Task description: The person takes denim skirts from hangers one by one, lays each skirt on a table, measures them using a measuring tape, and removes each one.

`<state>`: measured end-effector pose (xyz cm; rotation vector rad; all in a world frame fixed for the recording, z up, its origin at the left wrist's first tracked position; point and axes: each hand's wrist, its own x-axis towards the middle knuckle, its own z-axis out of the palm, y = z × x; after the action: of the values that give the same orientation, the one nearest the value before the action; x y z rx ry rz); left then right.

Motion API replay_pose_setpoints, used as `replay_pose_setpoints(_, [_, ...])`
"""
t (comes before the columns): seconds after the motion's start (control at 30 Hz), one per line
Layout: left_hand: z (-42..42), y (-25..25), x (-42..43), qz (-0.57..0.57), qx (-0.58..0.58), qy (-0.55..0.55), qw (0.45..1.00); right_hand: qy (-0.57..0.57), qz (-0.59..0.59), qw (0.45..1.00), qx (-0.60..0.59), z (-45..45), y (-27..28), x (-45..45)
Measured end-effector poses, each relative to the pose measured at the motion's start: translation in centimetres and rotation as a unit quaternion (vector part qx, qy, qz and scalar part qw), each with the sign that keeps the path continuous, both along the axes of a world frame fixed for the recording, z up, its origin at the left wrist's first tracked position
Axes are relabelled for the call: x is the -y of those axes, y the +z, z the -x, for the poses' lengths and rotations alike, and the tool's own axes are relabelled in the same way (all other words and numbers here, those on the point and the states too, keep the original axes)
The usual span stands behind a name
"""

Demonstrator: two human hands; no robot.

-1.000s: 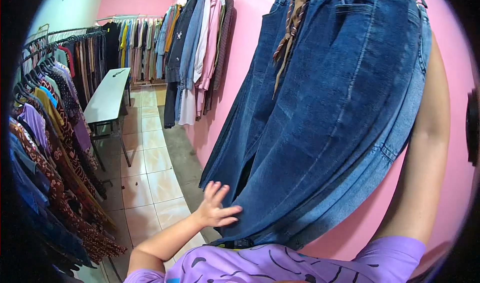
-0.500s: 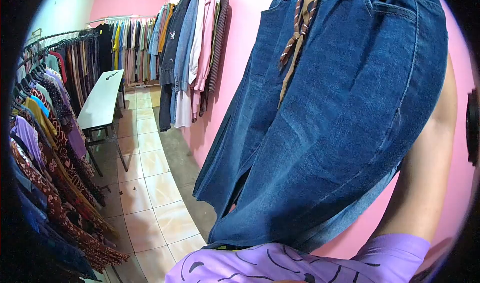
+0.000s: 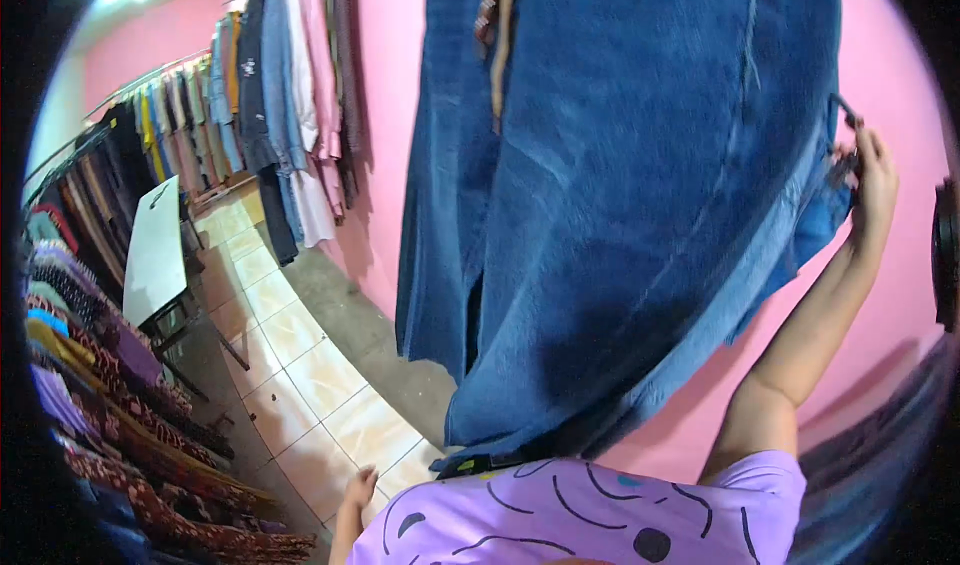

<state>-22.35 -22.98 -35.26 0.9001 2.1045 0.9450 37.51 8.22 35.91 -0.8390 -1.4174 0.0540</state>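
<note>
Wide-legged dark blue jeans hang close in front of me, their waistband cut off by the top edge. A brown braided drawstring dangles down their front. To the right of these jeans, my right hand is raised, its fingers closed around a dark hanger; the part inside the grip is hidden. Just below that hand, more blue denim shows behind the jeans. Low beside my purple shirt, my left hand has its fingers curled in, with nothing visible in them.
Clothes on hangers hang against the pink wall. A crowded clothes rack runs along the left, with another row at the back. A narrow white table stands beside the tiled floor. Dark fabric is at lower right.
The view has tilted down and turned right. My right hand, hidden before, now shows at the right on the hanger. My left hand has come into view at the bottom.
</note>
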Motion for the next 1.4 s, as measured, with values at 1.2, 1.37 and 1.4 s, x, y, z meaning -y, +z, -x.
replay_pose_setpoints(1.2, [-21.1,21.1,-20.1,-0.116,0.142,-0.46,0.869,0.094,0.448,0.883,0.105,3.7,-43.0,33.9])
replay_pose_setpoints(1.37, [-8.3,16.6,-12.0,-0.01,0.143,-0.338,0.93,0.244,0.363,0.869,0.232,10.6,-43.0,28.2])
replay_pose_setpoints(1.4, [-6.0,16.7,-9.9,0.016,0.161,-0.291,0.943,0.254,0.356,0.867,0.239,12.2,-42.7,27.1])
